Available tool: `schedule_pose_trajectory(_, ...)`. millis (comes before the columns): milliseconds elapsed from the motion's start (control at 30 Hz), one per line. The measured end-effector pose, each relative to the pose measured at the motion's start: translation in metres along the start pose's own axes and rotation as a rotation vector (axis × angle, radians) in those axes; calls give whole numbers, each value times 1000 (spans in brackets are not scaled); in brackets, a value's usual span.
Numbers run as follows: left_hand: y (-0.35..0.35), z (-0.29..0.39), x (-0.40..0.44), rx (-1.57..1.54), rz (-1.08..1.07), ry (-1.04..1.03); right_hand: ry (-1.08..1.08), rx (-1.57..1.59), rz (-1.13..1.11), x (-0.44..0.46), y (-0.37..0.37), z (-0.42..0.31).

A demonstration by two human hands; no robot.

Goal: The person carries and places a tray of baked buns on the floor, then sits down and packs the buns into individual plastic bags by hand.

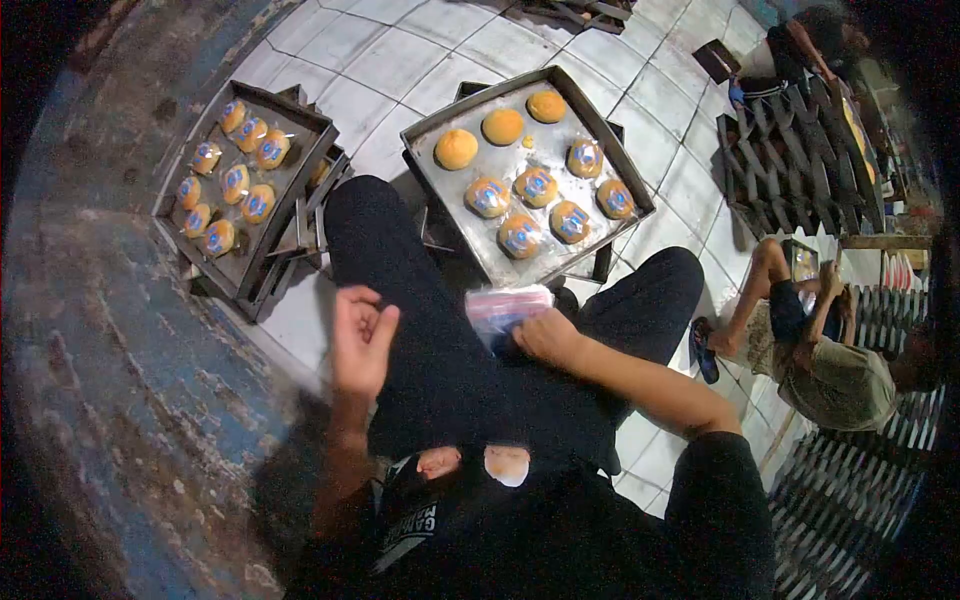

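Note:
My right hand [548,338] is closed around a stack of clear printed plastic bags [492,308] held over my lap. Above my left thigh, my left hand [362,342] is raised with loosely curled fingers, the thumb apart, and nothing visible in it. Just beyond the bags, a metal baking tray [455,205] is propped up off the floor. Along its far side lie three bare round buns [502,127]. Several buns in printed clear wrappers [536,186] sit nearer to me and to the right. A small yellow crumb [528,142] lies among them.
To the left, a second tray [262,225] on stacked trays holds several wrapped buns [235,184]. Stacked dark trays [795,160] stand at right. A seated co-worker [825,375] and another person [810,45] are farther right. White tiles [400,55] cover the floor; a worn wall [130,330] is at left.

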State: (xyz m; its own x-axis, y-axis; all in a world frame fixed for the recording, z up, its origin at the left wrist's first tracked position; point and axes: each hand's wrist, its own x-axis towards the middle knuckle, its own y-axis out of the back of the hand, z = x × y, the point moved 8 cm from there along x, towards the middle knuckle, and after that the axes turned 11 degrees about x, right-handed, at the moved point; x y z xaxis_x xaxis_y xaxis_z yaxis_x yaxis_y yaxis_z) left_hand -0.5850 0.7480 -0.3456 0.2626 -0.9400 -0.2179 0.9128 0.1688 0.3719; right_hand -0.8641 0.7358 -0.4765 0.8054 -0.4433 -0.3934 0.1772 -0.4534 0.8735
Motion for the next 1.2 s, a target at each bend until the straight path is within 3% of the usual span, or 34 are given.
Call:
schedule_pose_trajectory(67,-15,26,-9,-28,-28,37,-8,176,-244,1,0,-5)
schedule_pose_trajectory(100,-24,33,-11,-59,-60,64,-9,172,-240,-1,10,0)
schedule_pose_trajectory(167,-49,25,-17,-259,-218,40,165,547,189,-13,64,7)
schedule_pose_trajectory(233,-69,34,-27,-337,-267,95,32,816,170,-26,132,17)
schedule_pose_trajectory(300,-89,24,-34,-431,-214,212,28,962,362,-45,178,29)
schedule_pose_trajectory(333,-106,32,-34,-686,-309,138,8,1027,401,-52,201,29)
schedule_pose_trajectory(433,-131,27,-36,-985,-546,496,5,1102,493,-62,234,34)
schedule_pose_trajectory(500,-122,25,-23,-847,-464,429,24,1115,537,-62,241,37)
schedule_pose_trajectory(567,-106,27,-10,-714,-372,371,-235,1526,823,-68,232,72)
schedule_pose_trajectory(600,-91,28,-2,-642,-313,308,-205,1601,938,-62,241,78)
schedule_pose_trajectory(700,-54,14,20,-532,-202,247,-188,1600,929,-26,250,80)
schedule_pose_trajectory(833,1,-1,45,-498,28,229,-58,1600,686,69,242,104)
schedule_pose_trajectory(933,14,-34,52,-473,84,245,-246,1414,660,167,201,174)
schedule_pose_trajectory(1000,15,-37,57,-505,89,258,-440,1162,626,229,158,235)
schedule_pose_trajectory(1033,15,-37,60,-533,87,270,-428,1077,645,262,131,266)
schedule_pose_trajectory(1100,15,-39,61,-547,91,293,-461,729,757,287,131,269)
schedule_pose_trajectory(1167,13,-39,64,-535,75,241,-527,557,578,312,116,270)
schedule_pose_trajectory(1200,13,-41,66,-528,71,220,-404,447,748,324,92,280)
